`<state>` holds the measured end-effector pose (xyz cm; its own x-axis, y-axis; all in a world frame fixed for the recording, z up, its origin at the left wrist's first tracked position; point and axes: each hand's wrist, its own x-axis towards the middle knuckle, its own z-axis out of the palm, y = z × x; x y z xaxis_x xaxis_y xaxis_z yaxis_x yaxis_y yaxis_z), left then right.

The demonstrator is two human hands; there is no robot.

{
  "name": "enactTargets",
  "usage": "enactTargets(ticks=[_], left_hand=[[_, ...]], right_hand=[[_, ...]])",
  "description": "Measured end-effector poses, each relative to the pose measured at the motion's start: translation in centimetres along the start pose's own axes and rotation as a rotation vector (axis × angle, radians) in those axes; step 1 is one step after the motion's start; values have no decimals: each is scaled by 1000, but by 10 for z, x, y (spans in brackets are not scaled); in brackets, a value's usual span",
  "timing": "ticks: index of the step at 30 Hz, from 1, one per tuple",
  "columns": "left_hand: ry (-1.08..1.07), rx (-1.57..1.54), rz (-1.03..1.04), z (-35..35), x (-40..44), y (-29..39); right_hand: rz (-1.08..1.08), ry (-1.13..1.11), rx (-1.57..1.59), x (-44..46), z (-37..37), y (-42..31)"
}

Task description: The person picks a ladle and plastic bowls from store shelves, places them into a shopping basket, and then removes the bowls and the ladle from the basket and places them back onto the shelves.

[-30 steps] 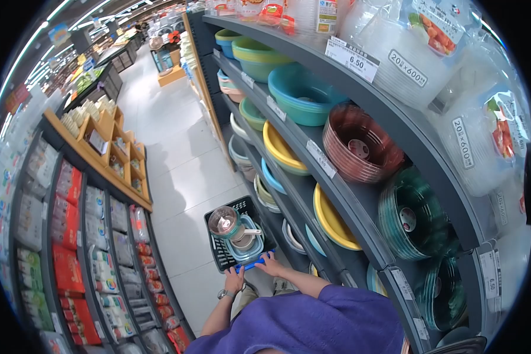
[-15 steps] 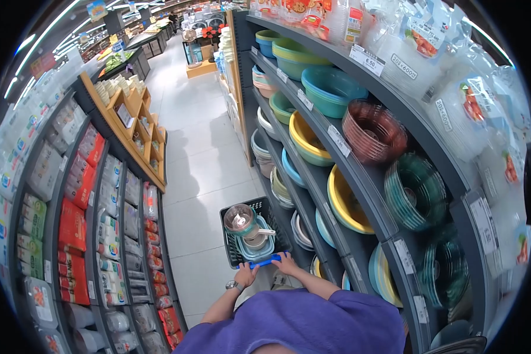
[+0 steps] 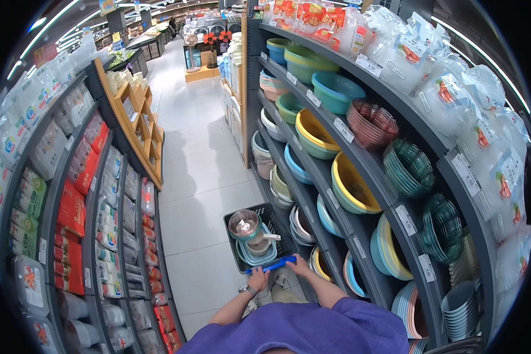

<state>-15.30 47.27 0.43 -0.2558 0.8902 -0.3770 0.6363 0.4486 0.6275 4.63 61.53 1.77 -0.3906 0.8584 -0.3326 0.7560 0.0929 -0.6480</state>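
Both of my hands are on the blue handle (image 3: 271,266) of a black shopping basket (image 3: 232,251), which stands on the floor in front of me. My left hand (image 3: 258,279), with a watch at the wrist, has its fingers closed on the left end of the handle. Closed around the right end is my right hand (image 3: 301,266). Inside the basket, a clear-topped bowl or pot (image 3: 244,224) sits above a light-coloured pan with a pale handle (image 3: 270,236). Beneath them are light-blue basins (image 3: 259,256), partly hidden.
On the right, shelves hold stacked basins (image 3: 351,183), clear red bowls (image 3: 371,124), green bowls (image 3: 408,168) and bagged plastic containers (image 3: 448,94). Packaged goods (image 3: 71,212) fill the left shelves. A wooden rack (image 3: 124,112) stands further along the tiled aisle (image 3: 194,189).
The view has shifted slightly, and my hands, the handle and the basket now appear lower and a little to the right. Both hands stay on the handle.
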Motion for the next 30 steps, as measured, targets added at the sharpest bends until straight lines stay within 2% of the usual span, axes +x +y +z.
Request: enactTargets(ticks=[2, 5, 8, 12, 18, 21, 27, 30], left_hand=[[-102, -73, -98, -2, -12, 5], [-177, -175, -101, 11, -17, -5], [-213, -144, -110, 10, -37, 5], [-190, -92, -139, 23, -59, 20], [41, -75, -29, 69, -75, 4], [95, -225, -42, 73, -92, 11], [164, -396, -196, 94, -120, 25], [240, -364, -127, 103, -138, 31]], right_hand=[[27, -81, -11, -7, -4, 8], [-2, -89, 0, -15, 3, 33], [56, -142, -45, -37, -6, 31], [-28, -163, -18, -56, -12, 41], [-95, -181, -12, -83, -15, 57], [-142, -213, -68, -89, -24, 61], [-170, -263, -29, -116, -27, 81], [-148, -252, 67, -131, -23, 91]])
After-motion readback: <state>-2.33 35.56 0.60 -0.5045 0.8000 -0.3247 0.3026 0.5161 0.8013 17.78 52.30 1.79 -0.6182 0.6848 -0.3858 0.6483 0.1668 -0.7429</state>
